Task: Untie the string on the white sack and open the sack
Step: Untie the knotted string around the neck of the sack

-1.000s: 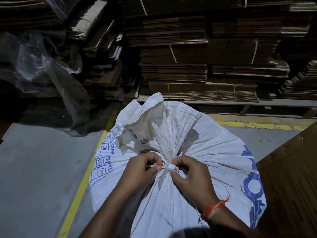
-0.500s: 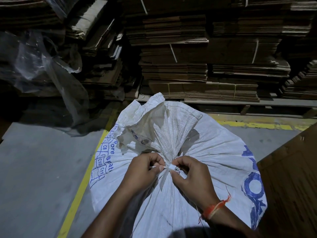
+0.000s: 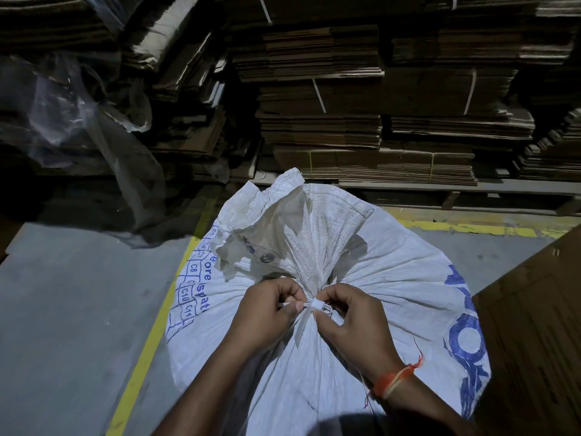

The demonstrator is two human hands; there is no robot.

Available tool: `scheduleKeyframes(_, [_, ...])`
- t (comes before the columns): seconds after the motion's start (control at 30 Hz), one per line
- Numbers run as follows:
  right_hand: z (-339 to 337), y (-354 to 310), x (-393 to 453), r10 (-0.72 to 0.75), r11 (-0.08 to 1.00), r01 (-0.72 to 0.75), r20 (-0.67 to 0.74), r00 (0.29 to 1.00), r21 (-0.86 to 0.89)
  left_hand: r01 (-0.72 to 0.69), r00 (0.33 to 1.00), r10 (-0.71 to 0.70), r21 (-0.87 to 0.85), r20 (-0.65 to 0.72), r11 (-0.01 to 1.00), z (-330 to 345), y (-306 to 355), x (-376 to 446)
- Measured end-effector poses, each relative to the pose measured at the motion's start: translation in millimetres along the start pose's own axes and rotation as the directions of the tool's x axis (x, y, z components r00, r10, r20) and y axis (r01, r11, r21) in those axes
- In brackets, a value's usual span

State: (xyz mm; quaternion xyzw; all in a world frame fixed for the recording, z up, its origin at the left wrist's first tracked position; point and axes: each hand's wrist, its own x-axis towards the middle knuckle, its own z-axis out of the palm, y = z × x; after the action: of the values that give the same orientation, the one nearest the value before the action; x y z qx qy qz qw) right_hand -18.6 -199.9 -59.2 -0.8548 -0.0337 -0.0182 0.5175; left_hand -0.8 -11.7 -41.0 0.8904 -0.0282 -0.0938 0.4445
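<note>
**A:** Where does the knot sit relative to the two hands?

**B:** Right between them. The white sack (image 3: pixel 361 309) stands on the floor (image 3: pixel 78 309) just in front of the person, its neck gathered into a bunch, and the string (image 3: pixel 317 305) wraps that bunch at its narrowest spot. The left hand (image 3: pixel 267 313) is closed on a short tail of string that sticks out leftward from the knot, pinched between thumb and fingertips. The right hand (image 3: pixel 352 316) is curled tight against the knot's right side, fingertips on the wrap itself; I'd call its grip closed on the string, though which strand it holds is too small to tell.

**A:** Which way does the string run?

**B:** The pinched tail lies roughly left to right, across the neck. Another flat tail hangs down the near face of the sack, towards the person. Both hands touch the knot, so neither is nearer. My guess is the left would draw its tail out leftward while the right steadies the wrap.

**A:** And what's in the sack?

**B:** Hidden. It bulges full and round, but the mouth is still cinched; only the loose collar above the tie, with a metal eyelet (image 3: pixel 267 257), flops open on the far side. Behind it are stacks of flattened cardboard (image 3: pixel 345 121). Nothing is open yet.
</note>
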Motion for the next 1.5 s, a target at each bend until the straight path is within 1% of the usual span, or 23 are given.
scheduleKeyframes(0.53, [-3,-4,-1,0.007,1.0,-0.007,0.006,1.0,-0.004,0.016,1.0,-0.016,-0.012,-0.013,1.0,-4,6,-5])
scheduleKeyframes(0.63, [-3,-5,-1,0.009,1.0,-0.009,0.003,1.0,-0.008,0.024,0.999,-0.023,0.027,-0.029,0.999,-14,2,-7])
scheduleKeyframes(0.7, [-3,-5,-1,-0.01,1.0,0.01,0.0,1.0,-0.011,0.025,0.998,-0.023,0.041,-0.052,0.999,-17,0,-8])
scheduleKeyframes(0.83, [-1,-7,-2,-0.065,0.997,0.064,-0.018,0.998,-0.038,0.032,0.998,-0.032,-0.008,-0.063,0.999,-14,2,-8])
scheduleKeyframes(1.1, [3,-3,-2,-0.027,0.999,0.026,-0.054,0.998,-0.019,0.03,0.999,-0.03,-0.004,-0.042,1.0,-11,1,-7])
scheduleKeyframes(1.5, [2,0,-2,-0.004,1.0,0.003,-0.038,0.999,-0.025,0.038,0.999,-0.037,0.024,-0.033,0.999,-7,4,-5])
